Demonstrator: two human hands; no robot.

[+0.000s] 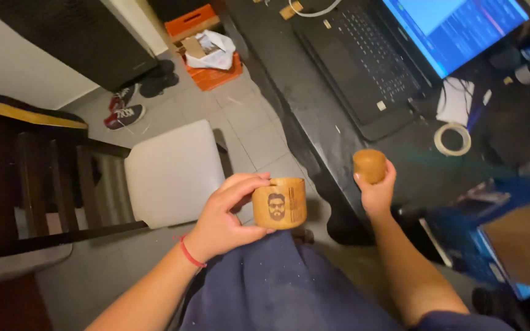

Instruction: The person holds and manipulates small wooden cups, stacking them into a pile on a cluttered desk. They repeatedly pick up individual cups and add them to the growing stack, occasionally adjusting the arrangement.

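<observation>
My left hand (225, 214) grips a light wooden cup (280, 203) by its side; the cup is upright, with a dark printed picture on its front. It hangs over my lap, above the blue fabric on my legs. My right hand (375, 191) is raised near the edge of the black desk (314, 116) and holds a smaller rounded wooden piece (369, 165) between its fingertips. A red band circles my left wrist. The two wooden pieces are apart, about a hand's width from each other.
An open laptop (394, 55) with a lit screen stands on the desk, with a roll of tape (453, 138) and papers beside it. A wooden chair with a white cushion (173, 171) is at left. Shoes (127, 110) and an orange crate (207, 46) lie on the tiled floor. A cardboard box (522, 245) is at right.
</observation>
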